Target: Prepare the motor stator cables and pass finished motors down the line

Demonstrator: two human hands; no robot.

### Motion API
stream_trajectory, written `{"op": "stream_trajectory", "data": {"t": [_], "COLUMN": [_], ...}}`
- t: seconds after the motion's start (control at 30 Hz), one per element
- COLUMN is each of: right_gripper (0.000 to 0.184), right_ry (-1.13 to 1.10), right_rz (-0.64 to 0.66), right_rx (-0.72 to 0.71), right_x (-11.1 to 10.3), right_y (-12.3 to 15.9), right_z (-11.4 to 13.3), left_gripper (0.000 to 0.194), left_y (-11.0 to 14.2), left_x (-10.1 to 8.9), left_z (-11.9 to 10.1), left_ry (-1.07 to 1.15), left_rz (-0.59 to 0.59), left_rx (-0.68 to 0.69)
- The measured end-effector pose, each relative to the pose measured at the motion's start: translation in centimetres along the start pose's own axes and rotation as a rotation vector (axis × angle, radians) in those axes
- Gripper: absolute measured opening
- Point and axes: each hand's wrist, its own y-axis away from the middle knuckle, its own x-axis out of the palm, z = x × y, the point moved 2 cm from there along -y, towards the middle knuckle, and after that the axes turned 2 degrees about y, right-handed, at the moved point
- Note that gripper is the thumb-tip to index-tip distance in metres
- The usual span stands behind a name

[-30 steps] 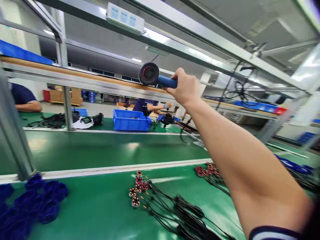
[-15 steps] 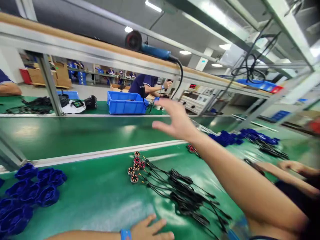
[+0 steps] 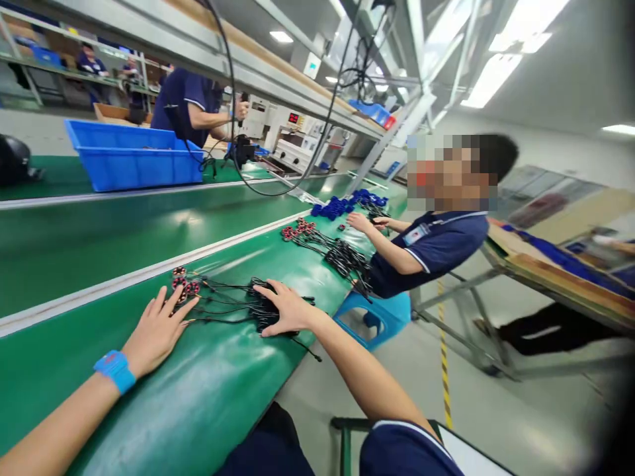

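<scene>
Coils (image 3: pixel 192 288) lay grouped w/ blk cables (image 3: pixel 256 305) bundled on the green bench (image 3: pixel 208 377), none lifted; amt left to do unclear. L hand (image 3: pixel 156 330) had fingers spread beside coils, partly hiding some; R hand (image 3: pixel 288 309), thumb & fingers apart, lay over cables, neither looked clamped. Coils looked small, round, reddish & dark

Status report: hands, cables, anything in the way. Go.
Left hand spread at the small rings; right hand spread over the black cable bundle. Bundle lying on green bench. Co-worker's hands farther along, apart from both.

Blue wristband (image 3: pixel 115 371), white-trimmed navy sleeve (image 3: pixel 404 451)
</scene>
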Motion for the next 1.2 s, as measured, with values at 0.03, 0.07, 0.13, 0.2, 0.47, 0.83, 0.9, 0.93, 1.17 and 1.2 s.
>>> {"op": "stream_trajectory", "data": {"t": [0.03, 0.07, 0.13, 0.2, 0.47, 0.83, 0.9, 0.93, 1.17, 1.2], "right_gripper": [0.119, 0.117, 0.107, 0.097, 0.081, 0.059, 0.05, 0.048, 0.039, 0.039], "right_ry": [-0.009, -0.012, 0.014, 0.075, 0.223, 0.342, 0.322, 0.308, 0.152, 0.112], "right_rz": [-0.002, -0.001, -0.013, -0.039, -0.156, -0.366, -0.403, -0.43, -0.585, -0.583], "right_rx": [-0.001, -0.008, -0.019, 0.016, 0.378, -0.065, -0.258, -0.351, -0.848, -0.865], "right_x": [0.0, 0.0, 0.0, -0.1, -1.5, -1.9, -0.7, 0.2, 6.9, 7.4], "right_y": [0.1, 0.3, 0.6, 0.7, 0.6, -5.4, -8.7, -10.4, -14.8, -15.0], "right_z": [-0.1, -0.2, -0.5, -1.3, -6.1, 4.3, 7.2, 8.7, 12.6, 12.0], "left_gripper": [0.053, 0.054, 0.054, 0.053, 0.05, 0.059, 0.063, 0.065, 0.064, 0.065], "left_y": [-0.6, -1.4, -3.6, -6.4, -15.8, -3.5, 0.0, 1.8, 14.4, 15.5], "left_x": [0.5, 0.9, 1.4, 1.5, 0.8, -1.6, -2.5, -3.1, -7.9, -8.4], "left_z": [0.8, 1.4, 2.3, 2.3, -2.9, -7.8, -6.9, -6.0, 1.9, 2.8], "left_ry": [0.019, 0.031, 0.026, -0.011, -0.09, -0.102, -0.14, -0.163, -0.319, -0.335], "left_rz": [-0.001, -0.005, -0.009, 0.014, -0.02, -0.076, -0.083, -0.096, -0.208, -0.213], "left_rx": [0.045, 0.09, 0.152, 0.17, 0.08, 0.021, -0.066, -0.136, -0.79, -0.87]}}
